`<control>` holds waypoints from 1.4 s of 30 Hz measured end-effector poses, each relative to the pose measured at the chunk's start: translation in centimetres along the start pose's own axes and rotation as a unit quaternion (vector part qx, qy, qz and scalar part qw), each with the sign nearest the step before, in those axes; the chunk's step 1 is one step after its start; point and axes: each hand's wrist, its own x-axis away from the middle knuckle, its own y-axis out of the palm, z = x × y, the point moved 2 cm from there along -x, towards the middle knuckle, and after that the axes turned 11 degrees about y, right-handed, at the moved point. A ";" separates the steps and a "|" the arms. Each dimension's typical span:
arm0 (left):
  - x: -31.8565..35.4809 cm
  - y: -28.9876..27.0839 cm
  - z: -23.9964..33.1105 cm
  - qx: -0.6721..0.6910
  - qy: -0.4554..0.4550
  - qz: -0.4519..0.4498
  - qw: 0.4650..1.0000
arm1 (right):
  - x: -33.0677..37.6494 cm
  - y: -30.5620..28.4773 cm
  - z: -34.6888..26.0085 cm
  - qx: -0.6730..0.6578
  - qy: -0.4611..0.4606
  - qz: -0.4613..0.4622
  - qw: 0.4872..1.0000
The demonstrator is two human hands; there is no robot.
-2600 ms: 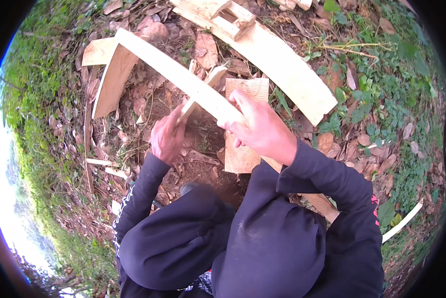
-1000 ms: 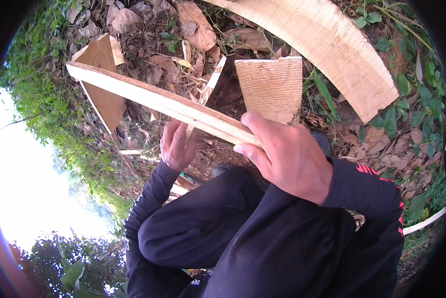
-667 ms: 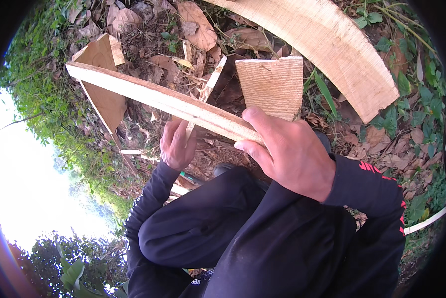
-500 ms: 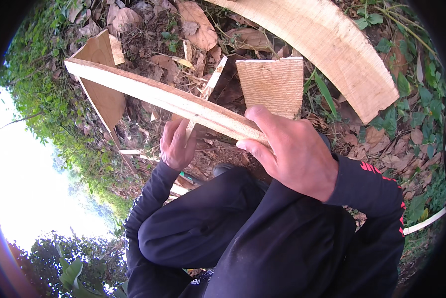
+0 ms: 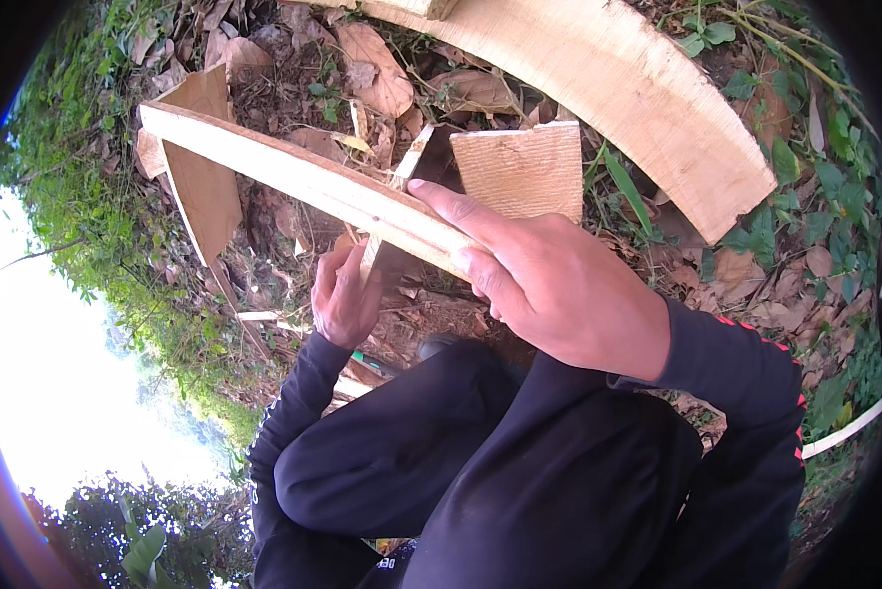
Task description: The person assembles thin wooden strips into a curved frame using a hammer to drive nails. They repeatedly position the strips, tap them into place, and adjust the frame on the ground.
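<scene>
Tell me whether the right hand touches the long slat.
Touching. The head view shows the right hand with fingers laid along and curled over the long slat.

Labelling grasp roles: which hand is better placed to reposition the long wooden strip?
Right, probably. The right hand grips the wooden strip from above at its near end, fingers wrapped over it. The left hand sits under it, by a thinner stick, seemingly only supporting.

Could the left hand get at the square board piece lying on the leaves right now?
Probably not directly: the long wooden strip held by the right hand crosses between the left hand and the square board piece, which lies beyond it.
</scene>
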 end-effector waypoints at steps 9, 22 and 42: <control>-0.3 0.8 0.1 0.003 0.017 0.003 1.000 | 0.2 -0.1 -0.1 -0.107 0.014 0.017 0.994; -0.4 1.2 -1.1 0.006 0.020 0.003 1.000 | -1.1 1.0 1.5 -0.041 0.023 0.009 0.999; 0.4 1.5 -1.7 0.022 -0.010 -0.011 1.000 | -1.8 1.6 1.3 -0.052 0.013 0.004 0.999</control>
